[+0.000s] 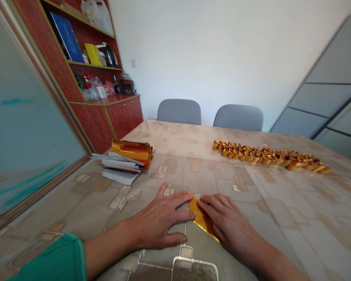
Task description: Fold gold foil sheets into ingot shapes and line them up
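A strip of folded gold foil paper (203, 219) lies slantwise on the table between my hands. My left hand (159, 218) is spread out, its fingertips touching the paper's left edge and upper corner. On the other side, my right hand (229, 220) has its fingers drawn together and pressed on the paper, covering part of its right side. Farther off to the left is a loose stack of gold foil sheets (131, 153) with grey-white backs. At the back right, folded gold foil pieces (269, 156) stand in long rows.
A patterned cloth covers the table (175, 142). Two grey chairs (179, 111) stand at its far edge, against a white wall. To the left rise a reddish wooden cabinet (124, 115) with filled shelves and a frosted panel (26, 117).
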Demonstrator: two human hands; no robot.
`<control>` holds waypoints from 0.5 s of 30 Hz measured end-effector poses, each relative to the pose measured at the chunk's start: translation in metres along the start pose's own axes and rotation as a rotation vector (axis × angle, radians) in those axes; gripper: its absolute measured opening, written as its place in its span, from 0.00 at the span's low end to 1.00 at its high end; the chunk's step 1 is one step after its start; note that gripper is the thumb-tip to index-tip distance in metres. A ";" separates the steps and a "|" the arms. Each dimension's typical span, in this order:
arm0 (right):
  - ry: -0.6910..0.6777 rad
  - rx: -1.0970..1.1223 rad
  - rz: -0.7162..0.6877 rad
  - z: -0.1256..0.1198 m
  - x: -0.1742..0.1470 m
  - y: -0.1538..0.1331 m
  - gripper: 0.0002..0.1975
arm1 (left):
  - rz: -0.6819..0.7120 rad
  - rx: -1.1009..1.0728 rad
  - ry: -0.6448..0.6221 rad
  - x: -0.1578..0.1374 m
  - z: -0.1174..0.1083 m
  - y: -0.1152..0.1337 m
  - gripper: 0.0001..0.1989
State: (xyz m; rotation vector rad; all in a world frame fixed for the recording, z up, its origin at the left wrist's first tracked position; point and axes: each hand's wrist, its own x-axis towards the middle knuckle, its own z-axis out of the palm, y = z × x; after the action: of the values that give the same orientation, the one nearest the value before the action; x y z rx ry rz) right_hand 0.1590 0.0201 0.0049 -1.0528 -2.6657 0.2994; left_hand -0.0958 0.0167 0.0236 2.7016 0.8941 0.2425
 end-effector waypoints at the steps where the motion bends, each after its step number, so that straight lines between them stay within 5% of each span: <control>1: 0.000 -0.010 -0.001 0.001 -0.001 0.001 0.21 | -0.005 0.010 -0.002 -0.001 0.001 -0.002 0.26; 15: -0.001 -0.006 -0.010 0.000 -0.001 -0.001 0.25 | -0.074 0.057 -0.086 -0.009 0.006 -0.011 0.41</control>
State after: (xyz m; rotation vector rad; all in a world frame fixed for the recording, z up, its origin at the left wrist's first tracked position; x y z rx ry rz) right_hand 0.1589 0.0188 0.0051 -1.0411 -2.6737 0.2899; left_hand -0.1079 0.0183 0.0138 2.7006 0.9877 0.0860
